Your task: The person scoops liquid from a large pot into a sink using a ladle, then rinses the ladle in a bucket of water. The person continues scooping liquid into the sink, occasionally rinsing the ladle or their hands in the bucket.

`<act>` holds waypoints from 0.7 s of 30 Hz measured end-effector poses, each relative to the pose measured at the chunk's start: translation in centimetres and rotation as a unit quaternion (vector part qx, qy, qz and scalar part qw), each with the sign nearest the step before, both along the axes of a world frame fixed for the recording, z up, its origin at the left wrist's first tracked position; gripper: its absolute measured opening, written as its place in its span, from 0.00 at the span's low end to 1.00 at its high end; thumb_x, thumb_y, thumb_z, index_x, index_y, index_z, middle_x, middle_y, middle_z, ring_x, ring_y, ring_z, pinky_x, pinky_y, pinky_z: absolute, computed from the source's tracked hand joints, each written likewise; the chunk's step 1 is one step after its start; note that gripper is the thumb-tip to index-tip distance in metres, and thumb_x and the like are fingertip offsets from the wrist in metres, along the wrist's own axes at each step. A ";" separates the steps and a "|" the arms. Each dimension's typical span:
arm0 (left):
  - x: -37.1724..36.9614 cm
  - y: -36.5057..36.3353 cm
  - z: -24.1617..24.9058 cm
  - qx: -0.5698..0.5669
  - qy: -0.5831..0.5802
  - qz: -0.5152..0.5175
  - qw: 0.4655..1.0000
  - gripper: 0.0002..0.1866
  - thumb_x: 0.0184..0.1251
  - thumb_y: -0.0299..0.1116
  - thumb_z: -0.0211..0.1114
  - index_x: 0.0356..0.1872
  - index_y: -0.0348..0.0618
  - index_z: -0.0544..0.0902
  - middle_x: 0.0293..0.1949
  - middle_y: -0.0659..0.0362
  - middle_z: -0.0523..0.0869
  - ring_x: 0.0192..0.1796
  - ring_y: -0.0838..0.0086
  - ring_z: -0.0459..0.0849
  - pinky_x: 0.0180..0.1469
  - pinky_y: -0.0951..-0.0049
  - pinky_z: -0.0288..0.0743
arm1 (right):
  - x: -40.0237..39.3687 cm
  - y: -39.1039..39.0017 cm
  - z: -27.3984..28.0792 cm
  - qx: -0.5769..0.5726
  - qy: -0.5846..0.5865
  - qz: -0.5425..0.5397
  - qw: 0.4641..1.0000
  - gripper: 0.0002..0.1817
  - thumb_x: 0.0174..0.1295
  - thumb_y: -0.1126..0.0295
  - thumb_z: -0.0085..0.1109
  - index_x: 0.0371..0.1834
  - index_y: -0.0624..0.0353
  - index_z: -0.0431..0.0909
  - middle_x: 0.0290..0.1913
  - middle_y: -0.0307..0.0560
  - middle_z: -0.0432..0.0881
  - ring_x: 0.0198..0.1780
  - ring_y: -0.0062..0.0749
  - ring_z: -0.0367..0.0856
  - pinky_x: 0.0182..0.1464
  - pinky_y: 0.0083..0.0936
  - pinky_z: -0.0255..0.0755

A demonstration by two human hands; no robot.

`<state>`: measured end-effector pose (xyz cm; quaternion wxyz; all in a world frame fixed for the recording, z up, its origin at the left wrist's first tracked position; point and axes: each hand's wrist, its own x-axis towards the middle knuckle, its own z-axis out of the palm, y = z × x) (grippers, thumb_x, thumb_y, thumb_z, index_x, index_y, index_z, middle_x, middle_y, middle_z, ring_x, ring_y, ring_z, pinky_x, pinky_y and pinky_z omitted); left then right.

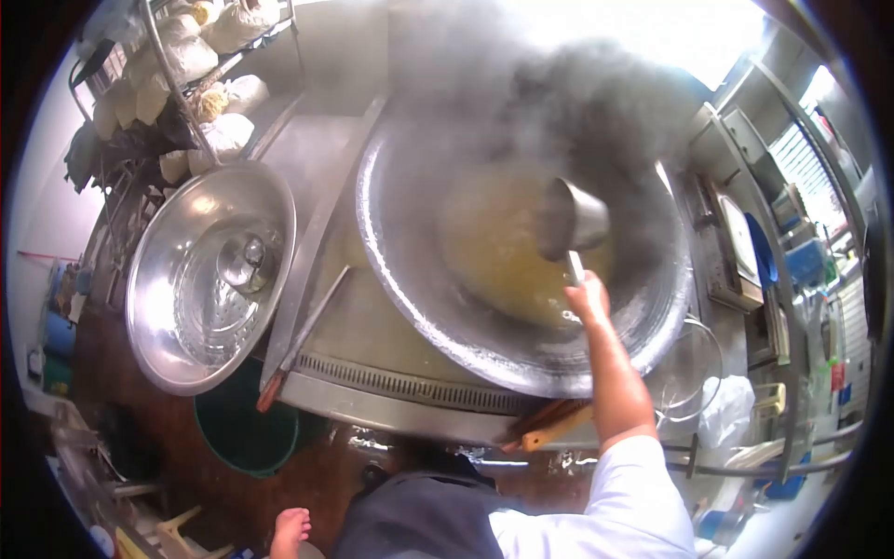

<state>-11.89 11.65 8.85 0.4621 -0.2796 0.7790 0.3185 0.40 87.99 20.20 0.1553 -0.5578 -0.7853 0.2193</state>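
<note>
My right hand (587, 296) is wrapped round the handle of a deep metal ladle (589, 216). The ladle is tilted over a huge wok-like cauldron (410, 300), whose bottom holds yellowish liquid (498, 247). Thick steam hides the far part of the cauldron and blurs the ladle's mouth. Low at the bottom edge, away from the stove, my left hand (293, 524) hangs with its fingers curled in and nothing visible in them.
Left of the cauldron is a large steel basin (154, 317) with a small metal bowl (244, 261) inside. A long wooden-handled tool (307, 331) leans across the stove edge. Below are a green bin (247, 429) and a wooden handle (557, 429). A plastic bag (726, 410) hangs at right.
</note>
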 end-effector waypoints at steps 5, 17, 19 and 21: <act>-0.7 3.9 2.2 -0.013 0.038 -0.046 0.998 0.12 0.61 0.37 0.62 0.44 0.47 0.79 0.35 0.64 0.82 0.32 0.78 0.79 0.30 0.75 0.72 | 5.2 7.7 0.5 0.034 -0.242 -0.155 0.957 0.17 0.55 0.67 0.54 0.49 0.55 0.74 0.47 0.54 0.82 0.50 0.48 0.81 0.53 0.41 0.73; 0.0 6.1 0.8 0.016 0.028 -0.058 0.998 0.17 0.58 0.38 0.67 0.46 0.42 0.79 0.32 0.62 0.82 0.29 0.79 0.79 0.25 0.78 0.72 | -2.6 3.1 -4.4 -0.277 -0.154 0.056 0.947 0.17 0.45 0.70 0.63 0.39 0.64 0.74 0.23 0.48 0.80 0.22 0.31 0.81 0.26 0.30 0.75; 0.1 5.2 0.1 0.028 0.031 -0.064 0.997 0.16 0.58 0.37 0.66 0.45 0.42 0.80 0.31 0.63 0.82 0.28 0.80 0.79 0.24 0.78 0.72 | -3.9 1.3 -3.5 -0.328 -0.128 0.094 0.931 0.13 0.45 0.70 0.64 0.32 0.63 0.74 0.21 0.45 0.78 0.19 0.27 0.77 0.20 0.29 0.72; 0.1 4.8 0.0 0.025 0.015 -0.051 0.998 0.15 0.58 0.37 0.66 0.44 0.42 0.80 0.30 0.63 0.82 0.28 0.80 0.78 0.23 0.78 0.72 | -5.3 -1.8 -0.5 -0.354 -0.124 0.120 0.919 0.11 0.46 0.70 0.65 0.29 0.61 0.73 0.20 0.41 0.76 0.19 0.24 0.75 0.20 0.26 0.69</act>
